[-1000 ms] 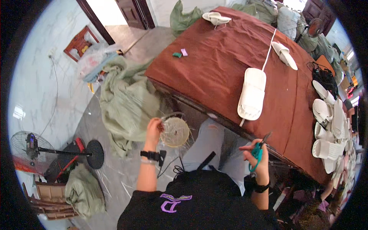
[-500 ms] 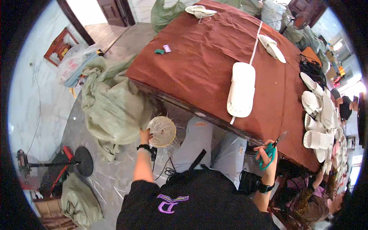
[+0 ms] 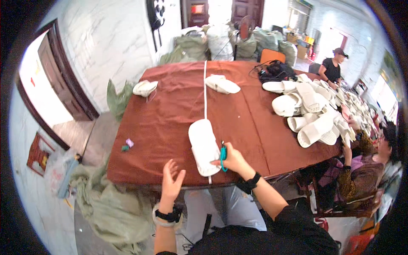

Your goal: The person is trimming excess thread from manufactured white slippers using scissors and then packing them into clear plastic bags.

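My right hand (image 3: 234, 159) grips a pair of scissors with teal handles (image 3: 223, 156), and its fingers reach the near end of a white slipper (image 3: 199, 142). The slipper lies lengthwise on the brown cloth-covered table (image 3: 157, 140), over a thin white strip (image 3: 205, 102). My left hand (image 3: 172, 180) is raised by the table's near edge, left of the slipper; its fingers are apart and hold nothing. Farther back lie two more white slippers, one (image 3: 222, 84) beside the strip and one (image 3: 145, 88) near the far left corner.
Many white slippers (image 3: 312, 102) are heaped at the right, where a seated person (image 3: 367, 176) handles them. Another person (image 3: 331, 68) is beyond. Small purple and green pieces (image 3: 127, 145) lie at the table's left. Green sacks (image 3: 106, 212) stand below left.
My left hand has left the round basket of white threads and risen to the table edge. My right hand has brought the scissors to the slipper. The view has tilted up.
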A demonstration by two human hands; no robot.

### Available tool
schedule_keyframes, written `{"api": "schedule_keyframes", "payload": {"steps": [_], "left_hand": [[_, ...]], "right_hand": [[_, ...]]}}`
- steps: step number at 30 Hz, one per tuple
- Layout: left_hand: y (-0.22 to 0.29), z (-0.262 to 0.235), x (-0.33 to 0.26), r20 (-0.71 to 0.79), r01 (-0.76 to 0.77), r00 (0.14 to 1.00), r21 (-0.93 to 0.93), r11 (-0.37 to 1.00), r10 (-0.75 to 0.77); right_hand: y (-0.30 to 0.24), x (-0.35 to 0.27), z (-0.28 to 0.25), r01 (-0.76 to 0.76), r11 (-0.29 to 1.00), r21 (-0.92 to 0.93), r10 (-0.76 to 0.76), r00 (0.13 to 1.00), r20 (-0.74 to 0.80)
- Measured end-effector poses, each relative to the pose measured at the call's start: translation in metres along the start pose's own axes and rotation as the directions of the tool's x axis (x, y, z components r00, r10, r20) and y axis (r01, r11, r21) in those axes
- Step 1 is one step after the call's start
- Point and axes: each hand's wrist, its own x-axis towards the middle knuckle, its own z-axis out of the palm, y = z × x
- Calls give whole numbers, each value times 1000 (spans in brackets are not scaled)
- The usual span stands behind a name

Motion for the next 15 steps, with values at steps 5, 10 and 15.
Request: {"api": "schedule_keyframes", "payload": {"steps": [5,10,15], "left_hand": [[-23,58,68,199,-8,980,40,999,0],[-3,87,46,208,115,977,-361,925,-40],[55,107,14,340,132,940,-262,956,-37]], "right_hand": [[11,3,16,-31,975,221,27,999,21],[11,-27,-2,-36,763,645,0,998,56],[54,-68,-53,-166,197,966,184,974,130]]}}
